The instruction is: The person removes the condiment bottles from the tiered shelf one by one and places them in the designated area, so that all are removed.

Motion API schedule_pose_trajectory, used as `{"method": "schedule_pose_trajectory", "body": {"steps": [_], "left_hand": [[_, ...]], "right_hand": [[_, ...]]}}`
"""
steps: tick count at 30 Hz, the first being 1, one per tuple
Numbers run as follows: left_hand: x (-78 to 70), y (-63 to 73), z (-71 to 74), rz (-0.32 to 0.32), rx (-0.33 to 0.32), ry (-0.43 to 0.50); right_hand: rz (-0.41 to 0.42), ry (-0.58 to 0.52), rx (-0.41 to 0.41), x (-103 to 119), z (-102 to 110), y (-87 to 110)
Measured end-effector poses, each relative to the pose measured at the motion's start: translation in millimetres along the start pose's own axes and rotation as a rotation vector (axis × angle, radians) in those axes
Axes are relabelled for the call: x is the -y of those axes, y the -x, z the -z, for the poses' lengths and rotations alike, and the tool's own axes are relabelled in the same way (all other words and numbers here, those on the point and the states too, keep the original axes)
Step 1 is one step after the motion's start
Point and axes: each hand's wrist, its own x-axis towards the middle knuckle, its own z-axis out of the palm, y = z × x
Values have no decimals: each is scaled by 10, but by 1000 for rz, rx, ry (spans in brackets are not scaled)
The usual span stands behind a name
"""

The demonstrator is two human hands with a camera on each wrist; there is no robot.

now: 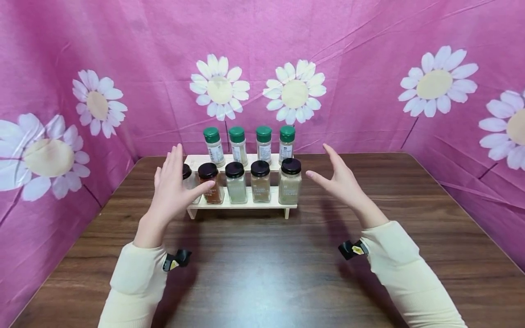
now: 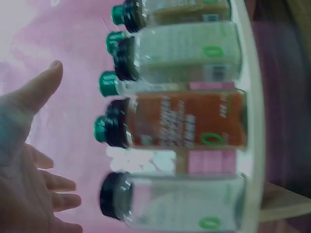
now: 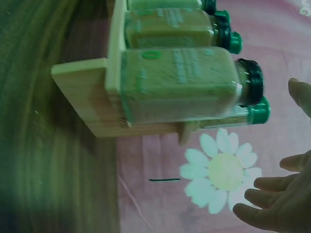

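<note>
Two-tier wooden rack is bearing nine jars; left hand and right hand are hovering near its ends, each grip standing wide.

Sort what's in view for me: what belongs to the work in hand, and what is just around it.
Likely part of the work:
wooden rack, between the left hand and right hand
five black-lidded jars, front row
four green-lidded bottles, back row

Just around it:
brown table
pink flowered cloth, behind
black wrist cameras

Head view looks down; nearer wrist views share the rack.
</note>
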Motion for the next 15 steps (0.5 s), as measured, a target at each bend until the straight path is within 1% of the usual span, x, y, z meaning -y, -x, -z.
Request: {"method": "schedule_pose_trajectory", "body": {"steps": [5, 8, 12, 15], "left_hand": [[159, 54, -60, 46, -105, 102], [259, 93, -100, 82, -154, 173], [398, 125, -161, 129, -183, 245], [497, 143, -211, 167, -176, 275]], "right_hand": [[1, -49, -63, -65, -178, 17], [-12, -83, -92, -88, -294, 32], [-40, -147, -126, -114, -443, 47], [-52, -199, -153, -136, -549, 56]]}}
